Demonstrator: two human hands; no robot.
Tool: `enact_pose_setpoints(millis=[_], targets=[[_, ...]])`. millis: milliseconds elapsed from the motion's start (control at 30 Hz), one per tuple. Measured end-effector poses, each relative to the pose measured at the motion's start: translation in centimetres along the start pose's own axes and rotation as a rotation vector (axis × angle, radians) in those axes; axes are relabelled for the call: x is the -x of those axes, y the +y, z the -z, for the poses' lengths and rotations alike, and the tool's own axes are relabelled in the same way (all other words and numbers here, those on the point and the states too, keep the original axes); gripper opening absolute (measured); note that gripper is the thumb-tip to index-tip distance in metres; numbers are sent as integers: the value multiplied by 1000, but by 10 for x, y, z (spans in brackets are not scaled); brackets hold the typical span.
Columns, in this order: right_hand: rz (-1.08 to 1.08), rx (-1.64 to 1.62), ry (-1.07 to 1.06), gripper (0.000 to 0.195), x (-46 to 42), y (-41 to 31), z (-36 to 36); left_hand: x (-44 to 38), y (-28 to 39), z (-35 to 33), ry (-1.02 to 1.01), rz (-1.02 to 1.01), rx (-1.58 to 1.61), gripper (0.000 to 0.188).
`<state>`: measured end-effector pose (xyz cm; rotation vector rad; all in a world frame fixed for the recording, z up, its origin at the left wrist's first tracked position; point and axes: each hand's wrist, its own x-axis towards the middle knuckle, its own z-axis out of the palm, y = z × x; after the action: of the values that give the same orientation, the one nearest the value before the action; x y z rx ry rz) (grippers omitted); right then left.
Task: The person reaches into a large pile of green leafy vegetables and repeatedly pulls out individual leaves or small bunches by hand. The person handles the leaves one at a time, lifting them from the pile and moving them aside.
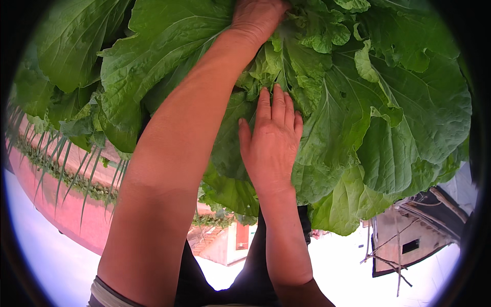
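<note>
Broad green leaves of a leafy cabbage plant fill the upper view, with paler crinkled inner leaves near the middle. My left hand reaches to the top edge among them. Its fingers are cut off by the frame or hidden, so any hold does not show. My right hand lies palm down against the leaves just below the crinkled heart. Its fingers are a little apart, with the tips touching foliage, and nothing shows in its grasp.
More large leaves spread at the left beside long thin green blades. Dark trouser legs stand below. Upside down in the background are a pink wall, a pale building and a small house with wooden poles.
</note>
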<state>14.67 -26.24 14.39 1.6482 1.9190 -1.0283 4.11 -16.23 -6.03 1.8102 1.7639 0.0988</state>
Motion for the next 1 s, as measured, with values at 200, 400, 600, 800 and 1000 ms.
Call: enact_pose_setpoints(millis=[200, 400, 600, 800, 1000], targets=[[-9, 5, 7, 64, 0, 5, -3, -14, 5, 8, -72, -47, -14, 11], [-11, 14, 6, 62, -2, 8, 1, 40, 38, 24, -13, -257, -137, 22], [-12, -5, -8, 59, -1, 8, 1, 72, 41, 10, -23, -132, -28, 30], [10, -219, 105, 32, -7, 19, 23, 77, 44, 5, -47, -91, 3, 35], [166, -311, 222, 21, -113, 18, 27, 80, 40, -4, -60, -43, -123, 36]])
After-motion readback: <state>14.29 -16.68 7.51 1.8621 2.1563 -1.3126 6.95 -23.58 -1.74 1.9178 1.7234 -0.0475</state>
